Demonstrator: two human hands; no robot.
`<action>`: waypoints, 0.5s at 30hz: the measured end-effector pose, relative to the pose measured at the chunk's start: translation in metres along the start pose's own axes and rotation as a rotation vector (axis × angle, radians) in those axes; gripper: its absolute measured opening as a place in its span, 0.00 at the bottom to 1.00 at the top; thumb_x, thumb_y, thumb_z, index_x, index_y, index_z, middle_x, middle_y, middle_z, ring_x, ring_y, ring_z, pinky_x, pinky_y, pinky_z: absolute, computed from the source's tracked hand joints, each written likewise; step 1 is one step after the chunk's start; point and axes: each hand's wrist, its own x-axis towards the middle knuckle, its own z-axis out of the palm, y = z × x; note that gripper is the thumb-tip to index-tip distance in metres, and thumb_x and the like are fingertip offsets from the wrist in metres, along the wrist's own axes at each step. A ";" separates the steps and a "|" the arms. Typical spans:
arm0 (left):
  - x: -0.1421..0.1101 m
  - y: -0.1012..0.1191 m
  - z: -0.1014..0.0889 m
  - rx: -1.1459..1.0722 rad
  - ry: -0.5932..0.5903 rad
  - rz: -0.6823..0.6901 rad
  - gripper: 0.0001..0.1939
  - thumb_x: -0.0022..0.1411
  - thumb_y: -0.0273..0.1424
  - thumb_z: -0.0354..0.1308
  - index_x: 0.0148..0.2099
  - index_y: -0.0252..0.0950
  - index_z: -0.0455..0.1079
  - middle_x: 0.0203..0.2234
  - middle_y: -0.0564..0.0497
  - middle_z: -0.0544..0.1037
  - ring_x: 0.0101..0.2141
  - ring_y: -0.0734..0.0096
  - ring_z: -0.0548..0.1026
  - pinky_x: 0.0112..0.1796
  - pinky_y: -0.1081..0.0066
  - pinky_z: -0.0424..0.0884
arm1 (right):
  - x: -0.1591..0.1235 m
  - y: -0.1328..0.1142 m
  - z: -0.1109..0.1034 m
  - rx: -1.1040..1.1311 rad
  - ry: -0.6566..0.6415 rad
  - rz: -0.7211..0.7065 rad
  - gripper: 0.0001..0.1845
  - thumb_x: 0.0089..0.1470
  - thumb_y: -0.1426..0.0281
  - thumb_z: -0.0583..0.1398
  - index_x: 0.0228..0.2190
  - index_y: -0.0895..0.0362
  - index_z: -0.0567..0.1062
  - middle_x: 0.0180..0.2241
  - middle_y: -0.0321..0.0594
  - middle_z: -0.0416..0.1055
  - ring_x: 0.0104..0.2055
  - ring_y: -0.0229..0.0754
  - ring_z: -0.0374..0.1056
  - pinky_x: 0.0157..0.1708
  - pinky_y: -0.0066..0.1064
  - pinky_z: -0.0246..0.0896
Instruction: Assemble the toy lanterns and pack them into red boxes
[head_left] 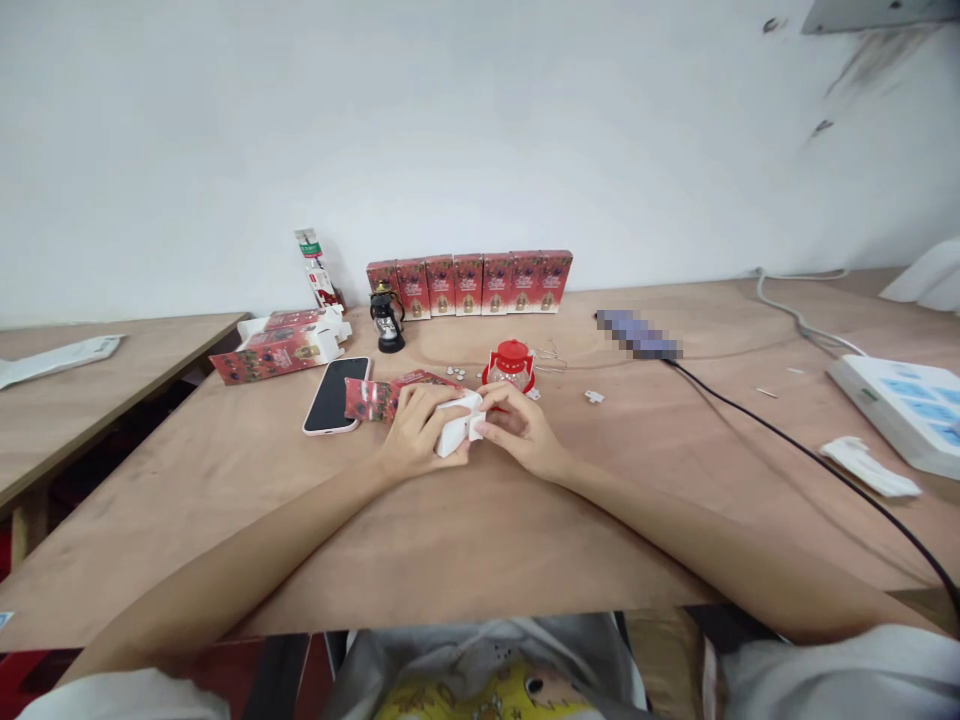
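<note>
Over the middle of the table I hold a small white card box (pixel 454 432) with folded flaps. My left hand (pixel 418 432) wraps around its left side. The fingers and thumb of my right hand (pixel 527 432) pinch a flap at its right end. Flattened red printed cartons (pixel 369 399) lie just beyond my left hand, partly hidden by it. A small red lantern (pixel 512 362) with a clear body stands right behind my right hand. Small white pieces (pixel 454 372) are scattered beside the lantern.
A phone (pixel 337 396), an opened red carton (pixel 281 350) and a black lantern (pixel 388 322) stand or lie to the left. Several red boxes (pixel 469 286) line the wall. On the right are a blurred purple object (pixel 636 334), a black cable (pixel 780 445) and a white box (pixel 904 410).
</note>
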 end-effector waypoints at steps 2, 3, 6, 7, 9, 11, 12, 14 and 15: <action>0.001 0.000 0.000 -0.002 0.000 0.007 0.17 0.53 0.32 0.58 0.46 0.38 0.62 0.38 0.44 0.75 0.38 0.62 0.74 0.38 0.62 0.66 | 0.000 0.001 0.001 -0.008 0.024 0.001 0.11 0.52 0.60 0.62 0.33 0.52 0.67 0.40 0.39 0.63 0.41 0.38 0.66 0.40 0.33 0.67; 0.000 0.000 0.000 -0.002 -0.001 0.008 0.17 0.54 0.33 0.58 0.46 0.38 0.62 0.39 0.44 0.75 0.37 0.62 0.74 0.38 0.62 0.66 | 0.000 0.001 0.002 -0.013 0.034 0.001 0.11 0.52 0.60 0.62 0.32 0.52 0.67 0.39 0.39 0.63 0.41 0.38 0.66 0.40 0.32 0.67; -0.001 -0.001 0.002 -0.005 -0.015 0.003 0.18 0.54 0.33 0.58 0.47 0.39 0.61 0.40 0.44 0.75 0.38 0.62 0.75 0.39 0.62 0.66 | 0.000 0.002 0.003 -0.028 0.052 0.003 0.12 0.52 0.60 0.62 0.33 0.53 0.66 0.38 0.38 0.64 0.39 0.37 0.66 0.39 0.32 0.67; -0.002 -0.001 0.002 -0.007 -0.022 0.002 0.18 0.54 0.33 0.58 0.48 0.39 0.61 0.40 0.44 0.75 0.39 0.62 0.75 0.39 0.62 0.66 | 0.000 0.001 0.003 -0.034 0.058 0.006 0.12 0.52 0.60 0.62 0.33 0.53 0.66 0.38 0.38 0.64 0.39 0.37 0.66 0.39 0.31 0.67; -0.004 -0.002 0.003 -0.012 -0.029 0.005 0.19 0.54 0.33 0.58 0.48 0.39 0.61 0.41 0.44 0.76 0.39 0.61 0.75 0.40 0.61 0.66 | 0.000 0.002 0.004 -0.043 0.072 0.015 0.12 0.51 0.61 0.62 0.33 0.53 0.66 0.37 0.37 0.65 0.39 0.37 0.67 0.38 0.31 0.68; -0.004 -0.002 0.005 -0.022 -0.021 0.021 0.19 0.53 0.32 0.59 0.48 0.39 0.61 0.41 0.43 0.76 0.40 0.60 0.75 0.40 0.61 0.66 | 0.000 0.002 0.005 -0.039 0.080 0.046 0.14 0.49 0.61 0.64 0.35 0.52 0.66 0.36 0.36 0.66 0.38 0.37 0.67 0.38 0.31 0.68; -0.005 -0.002 0.005 -0.031 -0.014 0.033 0.19 0.53 0.32 0.59 0.47 0.39 0.61 0.41 0.43 0.76 0.40 0.60 0.75 0.40 0.60 0.66 | 0.000 0.003 0.005 -0.030 0.079 0.070 0.16 0.48 0.61 0.64 0.37 0.52 0.66 0.36 0.36 0.67 0.39 0.37 0.68 0.38 0.31 0.68; -0.004 -0.002 0.006 -0.053 0.002 0.064 0.18 0.53 0.32 0.59 0.46 0.39 0.61 0.40 0.43 0.76 0.41 0.59 0.75 0.39 0.60 0.67 | 0.000 0.004 0.004 -0.002 0.053 0.117 0.22 0.46 0.61 0.66 0.42 0.51 0.65 0.40 0.38 0.68 0.41 0.38 0.69 0.39 0.32 0.68; -0.004 -0.002 0.006 -0.067 0.014 0.085 0.17 0.53 0.32 0.59 0.45 0.39 0.61 0.40 0.43 0.76 0.41 0.59 0.75 0.39 0.59 0.67 | 0.001 0.005 0.003 0.017 0.023 0.131 0.26 0.46 0.60 0.66 0.45 0.50 0.64 0.44 0.39 0.68 0.43 0.39 0.68 0.41 0.32 0.68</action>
